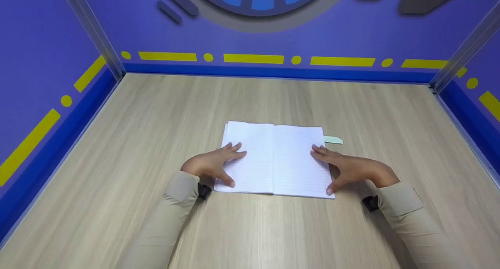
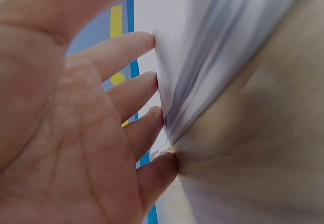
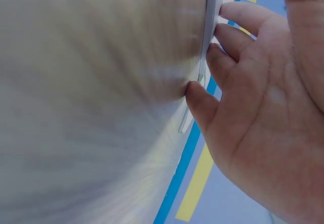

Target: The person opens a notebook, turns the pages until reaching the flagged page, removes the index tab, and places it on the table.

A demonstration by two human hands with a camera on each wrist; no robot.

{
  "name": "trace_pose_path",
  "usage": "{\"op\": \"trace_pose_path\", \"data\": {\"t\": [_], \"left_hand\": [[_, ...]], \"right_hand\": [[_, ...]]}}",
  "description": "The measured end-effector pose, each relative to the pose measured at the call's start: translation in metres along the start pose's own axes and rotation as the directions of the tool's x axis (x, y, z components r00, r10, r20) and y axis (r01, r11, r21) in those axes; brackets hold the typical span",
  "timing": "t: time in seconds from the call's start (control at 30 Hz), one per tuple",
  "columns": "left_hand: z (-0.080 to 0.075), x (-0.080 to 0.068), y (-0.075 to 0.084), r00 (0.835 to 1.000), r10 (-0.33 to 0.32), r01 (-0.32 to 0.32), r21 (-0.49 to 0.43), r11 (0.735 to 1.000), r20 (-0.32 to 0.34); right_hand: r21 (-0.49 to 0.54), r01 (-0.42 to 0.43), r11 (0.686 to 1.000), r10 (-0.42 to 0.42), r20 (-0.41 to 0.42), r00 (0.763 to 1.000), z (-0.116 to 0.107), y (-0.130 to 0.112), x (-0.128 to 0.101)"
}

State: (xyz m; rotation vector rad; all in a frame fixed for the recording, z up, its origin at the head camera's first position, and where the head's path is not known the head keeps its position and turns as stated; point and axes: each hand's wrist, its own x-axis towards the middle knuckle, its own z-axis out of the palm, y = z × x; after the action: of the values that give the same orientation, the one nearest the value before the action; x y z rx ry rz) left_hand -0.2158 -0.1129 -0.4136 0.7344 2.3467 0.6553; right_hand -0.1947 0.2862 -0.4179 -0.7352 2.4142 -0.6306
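Observation:
An open notebook [image 1: 275, 159] with lined white pages lies flat in the middle of the wooden table [image 1: 136, 144]. My left hand [image 1: 213, 165] rests on its left page with fingers spread and straight, thumb at the near edge. My right hand [image 1: 343, 167] rests on the right page and its edge in the same way. In the left wrist view the left fingers [image 2: 134, 90] touch the notebook's page edges [image 2: 192, 67]. In the right wrist view the right fingers [image 3: 223, 57] touch the notebook's edge [image 3: 211, 16].
A small pale green tab [image 1: 333, 139] lies on the table just beyond the notebook's right edge. Blue walls with yellow dashes [image 1: 254, 58] enclose the table on three sides. Beige sleeves [image 1: 168, 218] cover both forearms.

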Motion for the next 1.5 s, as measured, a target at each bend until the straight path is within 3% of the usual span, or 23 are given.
{"op": "trace_pose_path", "data": {"t": [1.5], "left_hand": [[0.0003, 0.0017, -0.0005, 1.0, 0.006, -0.006, -0.002, 1.0, -0.003]], "right_hand": [[0.009, -0.021, 1.0, 0.021, 0.023, 1.0, -0.0006, -0.0017, -0.0004]]}}
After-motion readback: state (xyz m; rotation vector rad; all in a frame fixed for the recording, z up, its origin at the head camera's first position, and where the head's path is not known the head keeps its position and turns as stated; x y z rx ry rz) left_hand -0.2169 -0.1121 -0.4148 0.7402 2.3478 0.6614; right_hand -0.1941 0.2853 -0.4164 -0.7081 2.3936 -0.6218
